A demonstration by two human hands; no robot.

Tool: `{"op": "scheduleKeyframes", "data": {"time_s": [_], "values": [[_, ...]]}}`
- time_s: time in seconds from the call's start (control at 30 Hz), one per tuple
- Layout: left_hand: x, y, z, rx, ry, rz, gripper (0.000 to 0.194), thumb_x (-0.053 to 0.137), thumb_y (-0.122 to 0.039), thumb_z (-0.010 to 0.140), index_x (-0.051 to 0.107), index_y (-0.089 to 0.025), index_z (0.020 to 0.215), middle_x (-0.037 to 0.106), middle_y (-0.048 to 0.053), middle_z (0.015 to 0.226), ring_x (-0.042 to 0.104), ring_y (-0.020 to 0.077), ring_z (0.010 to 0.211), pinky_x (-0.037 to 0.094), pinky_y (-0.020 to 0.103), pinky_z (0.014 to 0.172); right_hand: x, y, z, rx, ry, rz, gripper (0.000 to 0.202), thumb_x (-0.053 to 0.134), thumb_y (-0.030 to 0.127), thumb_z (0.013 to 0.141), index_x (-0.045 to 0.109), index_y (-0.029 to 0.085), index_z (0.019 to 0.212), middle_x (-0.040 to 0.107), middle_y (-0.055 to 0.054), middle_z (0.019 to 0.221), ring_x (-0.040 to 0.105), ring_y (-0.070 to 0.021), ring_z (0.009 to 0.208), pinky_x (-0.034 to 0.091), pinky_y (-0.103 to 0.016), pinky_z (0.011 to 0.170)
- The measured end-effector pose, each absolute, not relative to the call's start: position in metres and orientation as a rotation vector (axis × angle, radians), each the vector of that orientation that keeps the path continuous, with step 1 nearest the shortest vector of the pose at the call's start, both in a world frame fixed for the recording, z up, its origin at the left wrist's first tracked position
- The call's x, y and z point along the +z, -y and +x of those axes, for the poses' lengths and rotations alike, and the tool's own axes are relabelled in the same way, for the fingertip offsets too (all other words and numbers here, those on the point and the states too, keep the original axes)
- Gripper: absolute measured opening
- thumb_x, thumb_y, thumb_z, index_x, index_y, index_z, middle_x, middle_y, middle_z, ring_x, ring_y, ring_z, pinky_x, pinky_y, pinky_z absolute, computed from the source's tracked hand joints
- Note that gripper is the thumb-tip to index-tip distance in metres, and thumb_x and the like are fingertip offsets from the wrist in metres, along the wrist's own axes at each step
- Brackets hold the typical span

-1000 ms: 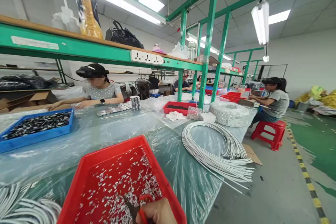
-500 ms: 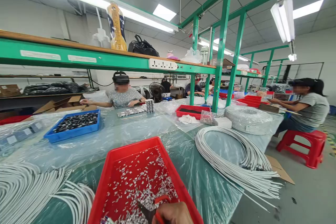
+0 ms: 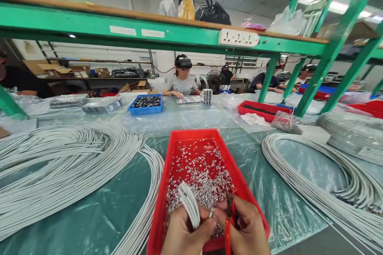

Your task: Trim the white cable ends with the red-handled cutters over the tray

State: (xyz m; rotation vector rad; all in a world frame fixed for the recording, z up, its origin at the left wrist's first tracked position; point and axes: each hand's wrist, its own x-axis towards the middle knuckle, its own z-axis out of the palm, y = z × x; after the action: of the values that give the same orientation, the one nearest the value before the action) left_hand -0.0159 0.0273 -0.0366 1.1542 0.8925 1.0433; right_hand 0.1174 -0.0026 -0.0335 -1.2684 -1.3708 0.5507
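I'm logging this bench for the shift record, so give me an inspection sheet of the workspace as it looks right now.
Surface: table covered in clear plastic sheeting.
Job's things: red tray of small metal terminals; white wire ends; red-handled cutters.
Clutter: blue tray, second red tray, white cloth.
Grippers: left hand holds the wire ends; right hand holds the cutters.
Cables: white wire coils left and right.
Surroundings: green shelf frame; seated co-workers opposite.
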Motion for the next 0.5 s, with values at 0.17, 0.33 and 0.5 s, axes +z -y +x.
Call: {"op": "scheduleKeyframes", "data": {"time_s": [0.17,0.33,0.5], "values": [[-0.041,-0.019,-0.012,1.119,-0.937,1.299,0.026,0.065,-0.038,0.069,0.061,-0.013,0.063,0.046,-0.002,0.054,0.037,0.0094,0.050,0.031,0.021,0.050,-0.021,0.008,0.118,0.506,1.350,-1.258,0.018,0.062,0.027,0.074,0.059,0.015,0.060,0.050,0.001,0.052,0.045,-0.0106,0.048,0.036,-0.020,0.047],[-0.044,-0.010,-0.009,1.380,-1.089,1.553,0.011,0.061,-0.022,0.073,0.063,-0.017,0.063,0.055,-0.001,0.058,0.049,0.0118,0.054,0.037,0.022,0.054,-0.024,0.010,0.116,0.434,1.340,-1.325,0.020,0.062,0.030,0.074,0.059,0.017,0.060,0.052,0.001,0.050,0.045,-0.0106,0.045,0.035,-0.021,0.045],[-0.040,-0.006,-0.006,1.456,-1.174,1.651,0.008,0.060,-0.018,0.072,0.065,-0.021,0.067,0.060,-0.002,0.062,0.054,0.0127,0.056,0.041,0.022,0.057,-0.035,0.017,0.114,0.536,1.281,-1.397,0.020,0.060,0.032,0.074,0.057,0.019,0.060,0.050,0.003,0.048,0.043,-0.0101,0.043,0.034,-0.020,0.042]]}}
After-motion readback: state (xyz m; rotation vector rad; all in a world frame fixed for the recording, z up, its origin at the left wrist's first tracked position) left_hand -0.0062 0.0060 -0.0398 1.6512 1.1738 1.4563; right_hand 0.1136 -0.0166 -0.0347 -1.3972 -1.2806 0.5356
